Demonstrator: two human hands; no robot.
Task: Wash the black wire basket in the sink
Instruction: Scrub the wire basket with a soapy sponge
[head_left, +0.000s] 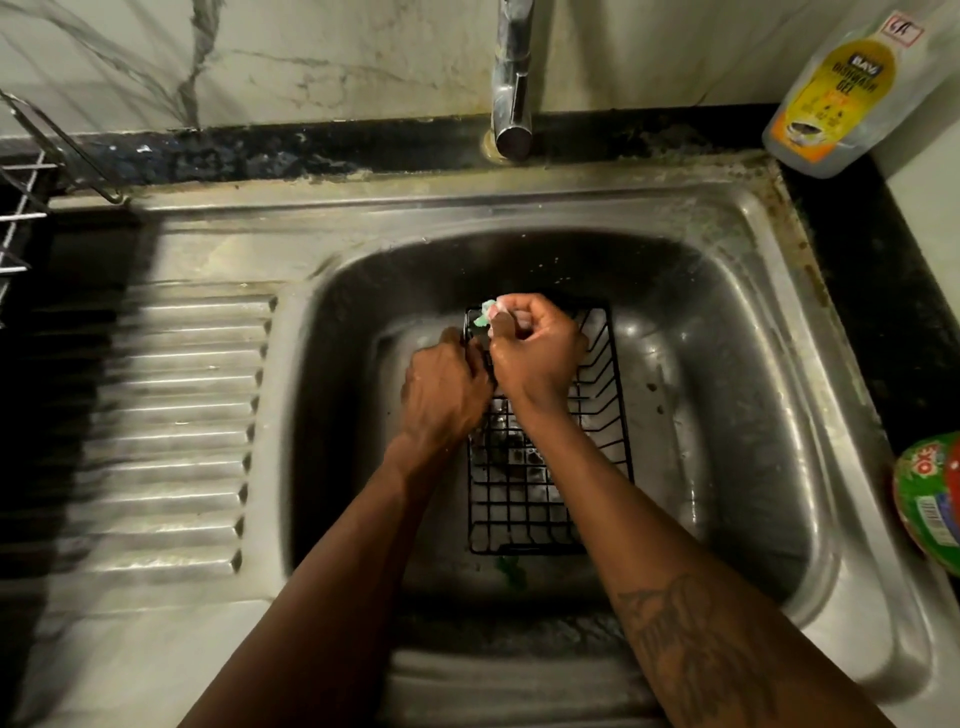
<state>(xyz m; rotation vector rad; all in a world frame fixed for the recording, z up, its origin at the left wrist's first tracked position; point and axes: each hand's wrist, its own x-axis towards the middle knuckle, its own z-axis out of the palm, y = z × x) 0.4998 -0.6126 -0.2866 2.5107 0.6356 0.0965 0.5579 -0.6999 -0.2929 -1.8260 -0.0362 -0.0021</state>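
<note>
Rectangular black wire basket (545, 493): lies flat in the basin of the stainless steel sink (727, 218). Left hand (444, 387): fingers curled over the basket's left rim. Right hand (537, 353): clenched round a foamy green scrub pad (485, 312) at the basket's far left corner.

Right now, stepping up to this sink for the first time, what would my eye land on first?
Two bare forearms meet in the middle of the steel sink, over a black wire basket lying in its bowl. The left hand holds the basket's left rim while the right hand pinches a soapy green pad at its far corner. A yellow-labelled dish gel bottle sits at the back right.
</note>
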